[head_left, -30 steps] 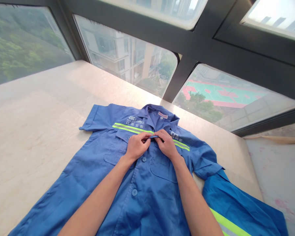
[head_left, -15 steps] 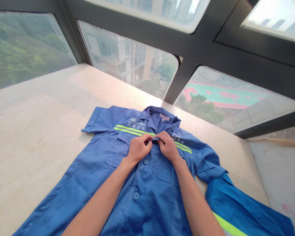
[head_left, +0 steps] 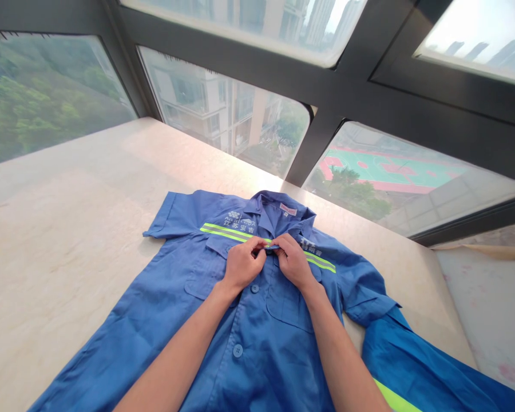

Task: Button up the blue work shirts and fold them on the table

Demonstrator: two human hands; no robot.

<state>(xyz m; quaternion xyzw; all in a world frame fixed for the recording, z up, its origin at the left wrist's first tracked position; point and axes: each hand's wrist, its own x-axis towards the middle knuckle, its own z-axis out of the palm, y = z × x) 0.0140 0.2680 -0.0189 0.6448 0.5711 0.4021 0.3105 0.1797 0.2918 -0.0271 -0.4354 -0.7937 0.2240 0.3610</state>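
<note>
A blue short-sleeved work shirt [head_left: 154, 320] lies front up, its collar towards the window, with a yellow-green reflective stripe across the chest. At the upper front opening, my left hand [head_left: 244, 263] pinches the edge of the fabric. My right hand [head_left: 292, 260] grips the same front edge from the other side, fingertips almost meeting the left ones. Whatever button or buttonhole is between the fingers is hidden. Below the hands, a button [head_left: 254, 289] and a lower button [head_left: 237, 351] show on the front strip.
The shirt rests on a pale stone-like ledge [head_left: 68, 229] under dark-framed windows [head_left: 240, 63]. Another blue garment [head_left: 438, 366] with a yellow-green stripe lies at the lower right, partly under the shirt's sleeve. A whitish wall [head_left: 489, 297] stands at the right.
The view has shifted slightly, so the scene sits a little lower. Both hands stay at the same spot on the shirt's front, with the pinched edge tilted a little differently.
</note>
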